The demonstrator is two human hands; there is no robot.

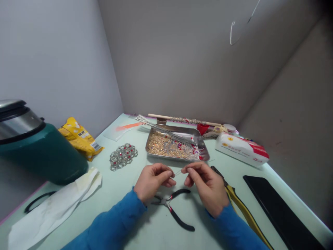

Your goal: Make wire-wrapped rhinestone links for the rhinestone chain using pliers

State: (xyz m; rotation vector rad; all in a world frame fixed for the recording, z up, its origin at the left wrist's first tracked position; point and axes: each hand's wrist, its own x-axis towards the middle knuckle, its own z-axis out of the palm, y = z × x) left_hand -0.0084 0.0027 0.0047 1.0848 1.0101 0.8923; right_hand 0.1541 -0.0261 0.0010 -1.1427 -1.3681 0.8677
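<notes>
A thin wire (178, 172) runs between my two hands, just in front of the bead tray. My left hand (155, 180) pinches one end between thumb and fingers. The thumb and forefinger of my right hand (206, 184) are closed on the wire from the other side. Below them, small pliers with black handles (179, 216) lie spread on the table, their jaws partly behind my left wrist. The metal tray (179, 160) holds gold, white and red beads, and a bundle of straight wires (166, 130) rests across it. A beaded wire piece with red beads (124, 155) lies to the left.
On the right lie yellow-handled pliers (241, 206), a black flat object (281, 211) and a tissue pack (241, 150). A green flask (44, 152), yellow packet (79, 138) and white paper (56, 208) are on the left. A beaded stick (184, 119) lies behind the tray.
</notes>
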